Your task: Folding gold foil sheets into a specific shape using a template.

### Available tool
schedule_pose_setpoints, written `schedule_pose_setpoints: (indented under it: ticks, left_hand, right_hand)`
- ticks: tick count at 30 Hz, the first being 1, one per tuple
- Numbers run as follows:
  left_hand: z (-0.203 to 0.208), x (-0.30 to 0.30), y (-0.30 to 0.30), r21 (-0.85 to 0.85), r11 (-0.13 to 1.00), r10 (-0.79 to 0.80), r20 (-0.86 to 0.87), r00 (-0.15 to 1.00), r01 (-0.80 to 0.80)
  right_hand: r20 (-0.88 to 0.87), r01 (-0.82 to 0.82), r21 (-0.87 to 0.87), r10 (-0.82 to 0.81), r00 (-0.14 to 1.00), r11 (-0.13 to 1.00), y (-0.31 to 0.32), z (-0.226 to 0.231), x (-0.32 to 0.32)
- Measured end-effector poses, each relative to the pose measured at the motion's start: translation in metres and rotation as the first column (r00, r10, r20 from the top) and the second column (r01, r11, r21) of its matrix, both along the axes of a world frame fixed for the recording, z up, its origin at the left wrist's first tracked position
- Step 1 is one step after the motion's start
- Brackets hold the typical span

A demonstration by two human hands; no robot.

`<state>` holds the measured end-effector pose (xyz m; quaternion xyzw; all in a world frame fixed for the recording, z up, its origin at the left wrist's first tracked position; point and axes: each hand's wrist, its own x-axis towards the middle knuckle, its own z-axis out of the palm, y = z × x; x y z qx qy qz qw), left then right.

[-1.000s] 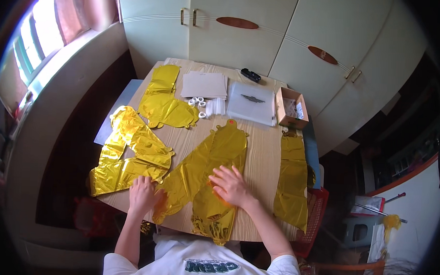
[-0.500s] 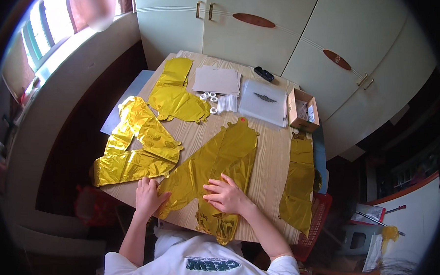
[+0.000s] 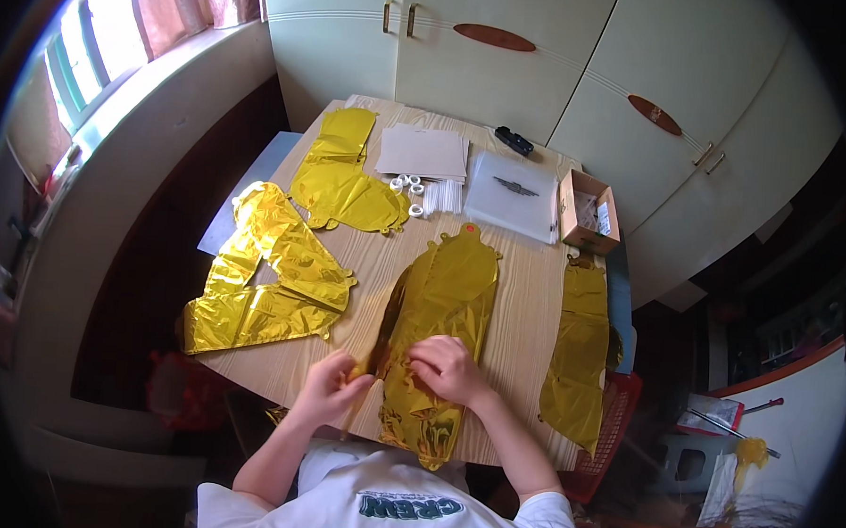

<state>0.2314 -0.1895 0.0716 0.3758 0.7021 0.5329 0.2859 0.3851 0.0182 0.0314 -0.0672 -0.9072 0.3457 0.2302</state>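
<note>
A flat, uninflated gold foil balloon (image 3: 455, 284) lies in front of me, its tabbed end with a red dot pointing away. Its left part is raised and turned over toward the middle. My left hand (image 3: 331, 390) is closed on the lifted left edge, thumb toward the balloon. On the near half of the same balloon, my right hand (image 3: 448, 371) has its fingers bent in against the foil, gripping it beside the fold. More gold foil balloons lie around it: a crinkled one (image 3: 262, 285) at left, another (image 3: 346, 180) behind that, and a long folded one (image 3: 575, 356) at right.
Along the back of the wooden table (image 3: 525, 297) are grey-beige cards (image 3: 423, 151), small white rolls (image 3: 416, 210), clear sticks (image 3: 443, 197), clear plastic sleeves (image 3: 510, 206), a black object (image 3: 513, 141) and an open box (image 3: 590, 215). Pale cabinets (image 3: 488, 69) stand behind. A red basket (image 3: 615, 414) is at lower right.
My left hand has moved right, lifting the balloon's left part, which was spread flat, and bringing it over toward the middle. The right hand's spread fingers have bent in on the foil.
</note>
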Motion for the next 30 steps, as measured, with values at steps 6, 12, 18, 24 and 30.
schedule_pose_setpoints:
  ticks: [6, 12, 18, 24, 30]
  left_hand:
    - [0.004, 0.051, 0.053, 0.049, 0.976, -0.148, -0.564, 0.812, 0.212]
    - [-0.012, 0.065, 0.070, -0.016, 0.943, -0.264, -0.646, 0.717, 0.333]
    - [-0.015, -0.002, 0.077, -0.053, 0.982, -0.163, -0.736, 0.658, 0.184]
    - [-0.024, -0.030, 0.088, -0.157, 0.910, -0.375, -0.708, 0.599, 0.384]
    - [-0.049, -0.031, 0.095, -0.252, 0.872, -0.427, -0.811, 0.400, 0.420]
  right_hand:
    - [0.078, 0.110, -0.668, -0.078, 0.994, 0.736, 0.018, -0.011, 0.005]
    - [0.278, 0.276, -0.511, -0.147, 0.949, 0.814, 0.017, 0.003, 0.019]
    - [0.033, 0.346, 0.066, -0.349, 0.937, 0.936, 0.018, -0.014, 0.034]
    - [-0.119, 0.299, 0.198, -0.280, 0.953, 0.933, 0.017, -0.027, 0.030]
    - [-0.087, 0.271, 0.208, -0.258, 0.962, 0.940, 0.015, -0.026, 0.031]
